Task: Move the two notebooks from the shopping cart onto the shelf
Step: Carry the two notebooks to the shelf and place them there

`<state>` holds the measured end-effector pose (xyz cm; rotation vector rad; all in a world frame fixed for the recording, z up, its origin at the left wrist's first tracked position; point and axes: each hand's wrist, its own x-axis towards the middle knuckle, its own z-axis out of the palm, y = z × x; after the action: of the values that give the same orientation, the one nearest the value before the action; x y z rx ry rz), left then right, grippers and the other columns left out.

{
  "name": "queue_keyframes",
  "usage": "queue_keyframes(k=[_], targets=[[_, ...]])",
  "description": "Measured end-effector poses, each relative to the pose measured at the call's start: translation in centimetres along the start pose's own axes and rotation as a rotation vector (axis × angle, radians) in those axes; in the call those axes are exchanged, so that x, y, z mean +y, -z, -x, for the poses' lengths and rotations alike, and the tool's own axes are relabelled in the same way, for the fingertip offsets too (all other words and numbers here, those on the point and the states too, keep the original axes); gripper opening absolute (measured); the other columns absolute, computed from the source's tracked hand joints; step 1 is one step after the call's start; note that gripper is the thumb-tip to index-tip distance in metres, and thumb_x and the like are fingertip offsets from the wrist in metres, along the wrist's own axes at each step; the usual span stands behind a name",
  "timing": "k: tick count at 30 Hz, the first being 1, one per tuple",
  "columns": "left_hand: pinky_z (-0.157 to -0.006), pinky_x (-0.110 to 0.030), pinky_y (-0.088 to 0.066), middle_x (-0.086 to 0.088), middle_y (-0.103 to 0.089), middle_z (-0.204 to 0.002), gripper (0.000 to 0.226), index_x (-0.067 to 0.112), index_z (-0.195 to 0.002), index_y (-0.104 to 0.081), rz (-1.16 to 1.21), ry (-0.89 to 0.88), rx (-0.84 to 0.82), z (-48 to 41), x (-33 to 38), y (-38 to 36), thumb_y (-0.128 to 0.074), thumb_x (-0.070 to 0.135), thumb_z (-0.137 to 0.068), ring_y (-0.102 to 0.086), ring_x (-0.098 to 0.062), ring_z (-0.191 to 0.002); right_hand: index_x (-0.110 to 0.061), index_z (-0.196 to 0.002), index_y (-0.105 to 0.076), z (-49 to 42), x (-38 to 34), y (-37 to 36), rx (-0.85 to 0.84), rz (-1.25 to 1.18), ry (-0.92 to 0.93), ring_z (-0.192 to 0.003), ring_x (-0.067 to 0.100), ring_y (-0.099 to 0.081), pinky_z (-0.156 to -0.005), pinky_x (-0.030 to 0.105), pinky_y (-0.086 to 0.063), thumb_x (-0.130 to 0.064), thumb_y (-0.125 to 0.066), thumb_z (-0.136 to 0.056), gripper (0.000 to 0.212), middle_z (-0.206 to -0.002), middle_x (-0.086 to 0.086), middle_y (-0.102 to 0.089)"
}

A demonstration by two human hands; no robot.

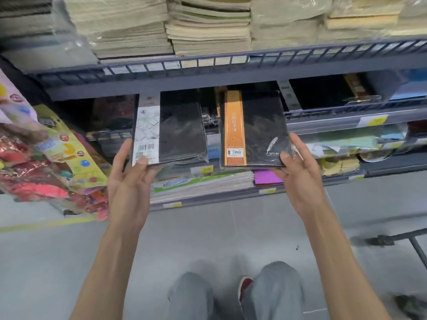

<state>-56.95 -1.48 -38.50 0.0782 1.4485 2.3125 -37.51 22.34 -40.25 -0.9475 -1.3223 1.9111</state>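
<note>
Grey tiled floor [57,262] lies nearest, under the person's jeans-clad knees [272,289]; above it both bare forearms reach forward; the left hand [129,181] is clamped on the lower left corner of a black notebook with a white band [168,130], thumb over its barcode; the right hand [298,176] grips the lower right corner of a black notebook with an orange band [254,130]; both notebooks are held upright, side by side and apart, in front of the dark metal shelf [161,85]; stacked pale notebooks [208,26] fill the tier above.
</note>
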Motion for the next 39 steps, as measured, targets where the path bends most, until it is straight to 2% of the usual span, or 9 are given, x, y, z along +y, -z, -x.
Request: queue_keyframes(k=[3, 7, 11, 18, 22, 25, 30, 35, 39], targets=[[-0.087, -0.027, -0.056, -0.009, -0.065, -0.135, 0.050, 0.012, -0.147, -0.045, 0.040, -0.075, -0.025, -1.1, -1.5, 0.0, -0.051, -0.003, -0.100, -0.066, -0.020, -0.119, -0.029, -0.145, -0.052, -1.3, 1.4, -0.2, -0.013, -0.043, 0.071, -0.119, 0.017, -0.065, -0.084, 0.028, -0.057, -0.005, -0.055, -0.101, 0.050, -0.143, -0.003, -0.059], [-0.097, -0.031, -0.053, -0.009, -0.063, -0.137, 0.049, 0.014, -0.145, -0.048, 0.048, -0.167, -0.063, -2.8, -3.1, 0.7, -0.055, 0.002, -0.099, -0.064, -0.021, -0.122, -0.024, -0.143, -0.053, -2.7, 2.9, -0.8, -0.012, -0.074, 0.182, -0.091, 0.007, -0.070, -0.077, 0.024, -0.057, -0.007, -0.057, -0.100, 0.047, -0.135, -0.001, -0.064], [-0.108, -0.040, -0.048, -0.010, -0.061, -0.139, 0.048, 0.014, -0.144, -0.050, 0.060, -0.254, -0.102, -4.1, -4.4, 1.1, -0.058, 0.007, -0.097, -0.062, -0.020, -0.125, -0.020, -0.140, -0.055, -3.8, 4.0, -1.3, -0.049, -0.115, 0.284, -0.096, 0.017, -0.069, -0.077, 0.030, -0.059, -0.011, -0.059, -0.099, 0.042, -0.126, 0.005, -0.068], [-0.096, -0.033, -0.054, 0.000, -0.070, -0.109, 0.042, 0.012, -0.137, -0.054, 0.090, -0.357, -0.110, -5.2, -6.0, 0.7, -0.063, 0.010, -0.096, -0.066, -0.017, -0.108, -0.020, -0.138, -0.057, -5.2, 5.0, -1.5, -0.075, -0.117, 0.359, -0.100, 0.023, -0.067, -0.078, 0.030, -0.059, -0.023, -0.063, -0.097, 0.042, -0.128, 0.008, -0.065], [-0.096, -0.033, -0.054, -0.001, -0.066, -0.110, 0.043, 0.014, -0.136, -0.057, 0.084, -0.381, -0.100, -5.4, -6.3, 0.7, -0.066, 0.014, -0.095, -0.067, -0.015, -0.104, -0.020, -0.140, -0.056, -5.5, 4.6, -2.0, -0.107, -0.101, 0.377, -0.116, 0.021, -0.066, -0.080, 0.030, -0.060, -0.040, -0.069, -0.082, 0.063, -0.140, 0.006, -0.057], [-0.093, -0.031, -0.056, 0.005, -0.073, -0.102, 0.050, 0.014, -0.137, -0.055, 0.059, -0.398, -0.119, -5.4, -6.1, 0.6, -0.069, 0.019, -0.089, -0.068, -0.015, -0.104, -0.018, -0.148, -0.048, -5.8, 4.5, -1.6, -0.151, -0.073, 0.401, -0.110, 0.012, -0.068, -0.082, 0.029, -0.059, -0.037, -0.072, -0.079, 0.075, -0.146, 0.000, -0.050], [-0.091, -0.034, -0.056, -0.002, -0.071, -0.114, 0.062, 0.015, -0.141, -0.053, -0.029, -0.404, -0.155, -5.1, -5.5, 0.9, -0.073, 0.025, -0.083, -0.068, -0.024, -0.111, -0.017, -0.154, -0.039, -6.2, 4.3, -0.9, -0.230, 0.015, 0.437, -0.102, 0.013, -0.072, -0.088, 0.031, -0.058, -0.032, -0.082, -0.069, 0.096, -0.155, 0.009, -0.042], [-0.091, -0.034, -0.057, -0.004, -0.074, -0.102, 0.067, 0.013, -0.142, -0.050, -0.082, -0.450, -0.132, -4.9, -5.6, 0.8, -0.075, 0.020, -0.080, -0.071, -0.022, -0.105, -0.019, -0.153, -0.039, -6.8, 4.2, -0.8, -0.184, 0.092, 0.479, -0.123, 0.014, -0.062, -0.084, 0.029, -0.060, -0.026, -0.078, -0.084, 0.080, -0.153, 0.001, -0.044], [-0.090, -0.032, -0.057, -0.004, -0.075, -0.104, 0.066, 0.013, -0.140, -0.049, -0.110, -0.483, -0.069, -4.7, -5.8, 0.3, -0.075, 0.023, -0.080, -0.072, -0.020, -0.106, -0.025, -0.147, -0.047, -6.7, 4.5, -0.8, -0.100, 0.167, 0.542, -0.127, 0.015, -0.059, -0.076, 0.023, -0.060, -0.034, -0.080, -0.083, 0.073, -0.146, -0.005, -0.048]])
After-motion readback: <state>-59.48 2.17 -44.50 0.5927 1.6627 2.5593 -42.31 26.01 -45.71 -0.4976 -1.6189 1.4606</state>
